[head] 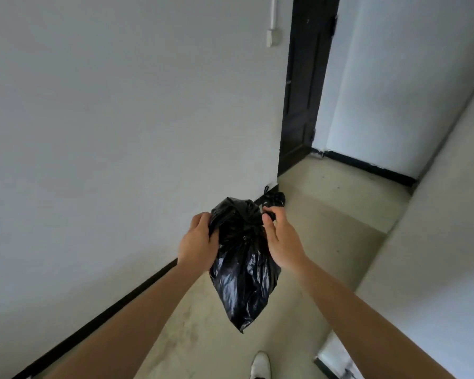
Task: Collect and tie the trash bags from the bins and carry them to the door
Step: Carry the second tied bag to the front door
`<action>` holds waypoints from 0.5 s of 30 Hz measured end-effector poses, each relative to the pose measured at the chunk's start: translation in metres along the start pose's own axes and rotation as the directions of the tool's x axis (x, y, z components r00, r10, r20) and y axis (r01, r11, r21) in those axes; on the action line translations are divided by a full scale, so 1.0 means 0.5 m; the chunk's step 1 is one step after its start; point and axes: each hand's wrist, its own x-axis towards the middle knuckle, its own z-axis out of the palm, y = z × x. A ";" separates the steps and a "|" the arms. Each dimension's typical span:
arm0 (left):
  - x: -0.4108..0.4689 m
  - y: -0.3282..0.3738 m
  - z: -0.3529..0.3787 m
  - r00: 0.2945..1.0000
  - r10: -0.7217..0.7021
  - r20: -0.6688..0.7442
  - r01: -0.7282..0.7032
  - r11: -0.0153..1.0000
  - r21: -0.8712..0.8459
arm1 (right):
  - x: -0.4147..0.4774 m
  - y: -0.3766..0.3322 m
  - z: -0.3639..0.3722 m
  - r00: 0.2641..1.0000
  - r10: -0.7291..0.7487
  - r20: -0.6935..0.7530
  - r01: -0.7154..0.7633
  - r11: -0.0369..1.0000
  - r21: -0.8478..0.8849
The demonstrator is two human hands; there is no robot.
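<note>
A black trash bag point(244, 269) hangs in the air in front of me, its top gathered into a bunch. My left hand point(197, 242) grips the bag's upper left side. My right hand point(281, 239) pinches a strip of the bag's top between thumb and fingers. A second black trash bag point(274, 198), tied at the top, lies on the floor against the wall corner just beyond my hands. The dark door point(304, 86) stands further ahead past that corner.
A white wall point(121, 119) with a black skirting runs along my left. A pale wall or ledge point(449, 214) closes in on the right, leaving a narrow beige floor point(334, 214) corridor. My white shoe point(260, 365) shows at the bottom.
</note>
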 end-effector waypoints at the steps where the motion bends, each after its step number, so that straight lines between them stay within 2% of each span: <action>1: 0.059 -0.007 0.025 1.000 0.000 0.021 0.000 1.000 0.000 | 0.054 0.032 0.014 1.000 0.003 -0.013 -0.004 1.000 -0.014; 5: 0.308 -0.017 0.096 0.996 0.007 0.092 -0.008 1.000 0.002 | 0.280 0.125 0.043 1.000 -0.003 -0.025 0.001 0.996 -0.090; 10: 0.579 0.010 0.140 0.992 0.024 0.122 -0.018 0.999 -0.048 | 0.534 0.166 0.033 0.999 -0.027 -0.039 0.019 0.982 -0.188; 15: 0.838 -0.009 0.215 0.987 0.074 0.143 -0.070 0.997 -0.036 | 0.765 0.237 0.044 0.996 -0.085 0.041 0.094 0.925 -0.367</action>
